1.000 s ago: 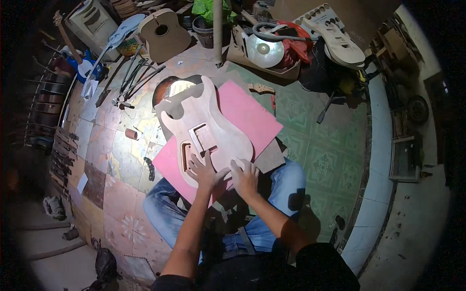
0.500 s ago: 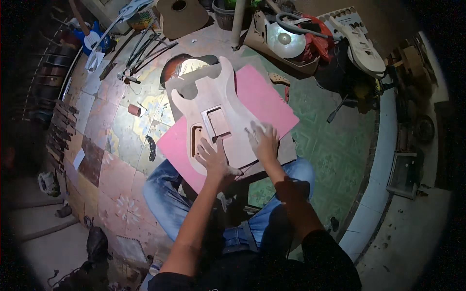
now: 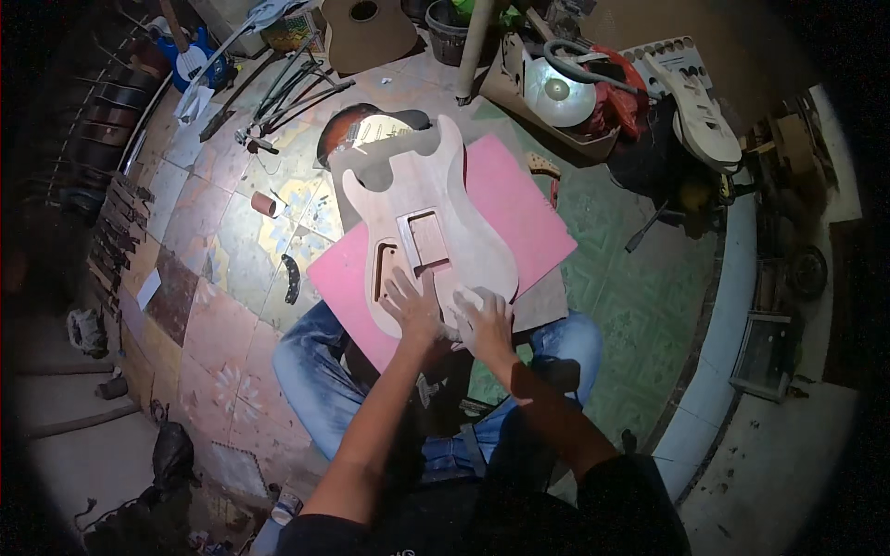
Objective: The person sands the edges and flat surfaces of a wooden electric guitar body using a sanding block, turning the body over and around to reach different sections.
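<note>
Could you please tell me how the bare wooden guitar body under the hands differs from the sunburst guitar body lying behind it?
The bare wooden guitar body is pale, unfinished and fully in view on the pink sheet, with both hands on its near end. The sunburst guitar body is dark-edged and glossy, largely hidden behind it, on the tiled floor, untouched. Both lie flat.

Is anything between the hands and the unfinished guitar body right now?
Nothing visible. The left hand and right hand both rest directly on the lower end of the bare wooden guitar body, which lies on the pink board.
</note>
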Action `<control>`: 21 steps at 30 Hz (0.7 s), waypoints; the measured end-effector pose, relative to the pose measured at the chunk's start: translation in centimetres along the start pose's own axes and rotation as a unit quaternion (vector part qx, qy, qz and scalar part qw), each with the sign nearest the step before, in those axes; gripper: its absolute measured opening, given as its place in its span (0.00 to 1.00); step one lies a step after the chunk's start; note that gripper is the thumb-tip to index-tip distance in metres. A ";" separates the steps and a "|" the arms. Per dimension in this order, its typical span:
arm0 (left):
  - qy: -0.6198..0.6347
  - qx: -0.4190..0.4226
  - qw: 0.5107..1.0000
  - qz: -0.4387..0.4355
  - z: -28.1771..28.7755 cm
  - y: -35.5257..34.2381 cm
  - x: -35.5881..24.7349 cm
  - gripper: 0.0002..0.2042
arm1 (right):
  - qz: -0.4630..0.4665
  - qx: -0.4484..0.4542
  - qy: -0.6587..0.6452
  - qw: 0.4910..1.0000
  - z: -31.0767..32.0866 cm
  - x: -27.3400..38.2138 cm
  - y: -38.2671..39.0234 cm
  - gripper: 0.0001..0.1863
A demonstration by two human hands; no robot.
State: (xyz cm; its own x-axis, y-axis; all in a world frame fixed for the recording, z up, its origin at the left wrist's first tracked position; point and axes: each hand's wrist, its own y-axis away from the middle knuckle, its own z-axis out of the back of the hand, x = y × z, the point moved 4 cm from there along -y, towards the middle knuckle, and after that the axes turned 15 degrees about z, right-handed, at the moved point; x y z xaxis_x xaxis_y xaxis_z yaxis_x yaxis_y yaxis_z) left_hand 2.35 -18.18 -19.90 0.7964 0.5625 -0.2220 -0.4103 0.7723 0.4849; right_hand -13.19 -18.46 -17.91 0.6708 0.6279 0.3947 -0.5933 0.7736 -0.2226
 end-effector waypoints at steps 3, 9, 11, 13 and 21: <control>-0.007 0.042 0.999 -0.002 1.2 0.6 -1.8 0.69 | -0.008 -0.016 0.052 0.998 0.6 -7.4 -1.4 0.23; -0.001 -0.060 0.998 -0.006 -0.8 0.2 0.4 0.60 | -0.045 -0.073 0.128 0.988 0.2 -3.1 0.4 0.22; -0.013 -0.058 0.998 -0.002 -2.0 -0.8 0.6 0.60 | 0.013 0.025 -0.053 0.998 0.7 -0.5 2.0 0.24; -0.068 -0.281 0.957 -0.029 -3.2 -1.7 2.2 0.53 | 0.010 -0.011 0.026 1.000 0.2 -4.9 -0.6 0.25; -0.031 -0.067 0.997 -0.003 -0.4 -0.2 0.8 0.62 | -0.166 -0.114 -0.117 0.973 4.1 -9.4 -4.5 0.26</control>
State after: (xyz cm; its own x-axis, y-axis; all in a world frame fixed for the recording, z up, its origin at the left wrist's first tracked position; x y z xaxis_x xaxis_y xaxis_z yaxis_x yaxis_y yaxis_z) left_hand 2.90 -17.77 -20.56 0.8231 0.5423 -0.1688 -0.4588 0.8101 0.3650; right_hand -18.62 -28.23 -16.97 0.6732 0.3255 0.6640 -0.2294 0.9455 -0.2310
